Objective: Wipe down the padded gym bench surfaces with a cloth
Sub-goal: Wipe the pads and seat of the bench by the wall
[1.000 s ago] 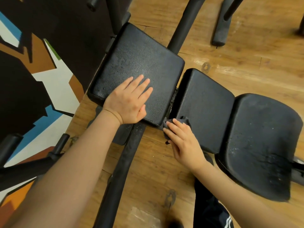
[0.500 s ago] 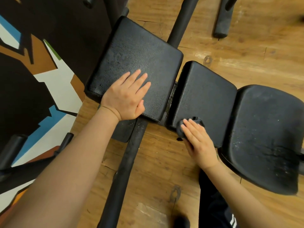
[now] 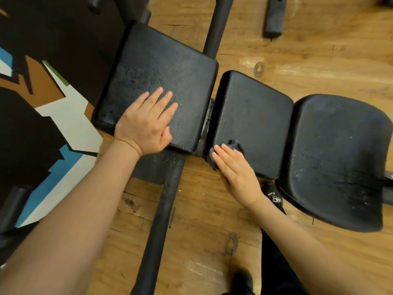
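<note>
The small dark bunched-up cloth [image 3: 231, 146] sits on the near left corner of the middle black padded bench cushion [image 3: 255, 116]. That cushion lies between a big square black pad [image 3: 157, 67] and a rounded black seat pad [image 3: 340, 150], above a brown wooden floor [image 3: 319, 50]. My right hand [image 3: 236, 175] presses the cloth down with straight fingers. My left hand [image 3: 144, 124] lies flat and spread on the big square pad.

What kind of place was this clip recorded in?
Most likely a gym: a black padded bench on a dark metal frame, standing on a wooden floor, with more foam-covered equipment bars nearby.
</note>
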The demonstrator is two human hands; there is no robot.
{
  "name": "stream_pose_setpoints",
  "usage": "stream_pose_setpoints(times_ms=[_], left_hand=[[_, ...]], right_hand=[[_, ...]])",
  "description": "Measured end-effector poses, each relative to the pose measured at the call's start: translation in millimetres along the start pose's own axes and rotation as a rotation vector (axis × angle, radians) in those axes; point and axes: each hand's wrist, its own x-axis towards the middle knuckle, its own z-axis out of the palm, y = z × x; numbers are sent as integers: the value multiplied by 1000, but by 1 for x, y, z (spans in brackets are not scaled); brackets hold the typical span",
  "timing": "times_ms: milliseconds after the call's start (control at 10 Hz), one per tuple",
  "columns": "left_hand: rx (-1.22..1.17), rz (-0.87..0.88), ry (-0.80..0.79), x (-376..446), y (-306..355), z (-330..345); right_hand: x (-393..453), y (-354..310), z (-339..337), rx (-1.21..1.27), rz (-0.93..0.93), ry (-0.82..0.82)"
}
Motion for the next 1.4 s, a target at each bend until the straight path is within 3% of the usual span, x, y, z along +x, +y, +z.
stream_pose_setpoints(times_ms=[100,300,400,600,700,800,1100,1200,1300,1400], left_hand=[[-2,-1,0,-1,0,0],[1,-9,-8,-1,0,0],[-7,-11,-13,1,0,-2],[-7,-9,-8,-2,0,-1],[-9,-5,-12,-1,0,-1],[-11,-4,-12,-1,0,-1],[-10,-3,2,-2,0,0],[-5,-2,-6,-2,0,0],[-2,3,-15,-2,-1,0],[-6,4,-18,-2,-1,0]], right_hand=[[-28,26,-8,-28,-8,-41],[-93,66,-36,-67,282,-83],[-100,64,-46,-45,485,-42],[-57,45,-50,39,580,179],[-21,35,-40,68,443,108],[-16,28,-31,87,417,69],[-68,41,-43,49,526,68],[-37,15,-37,101,430,109],[11,-24,-15,158,183,62],[22,-34,4,30,82,31]])
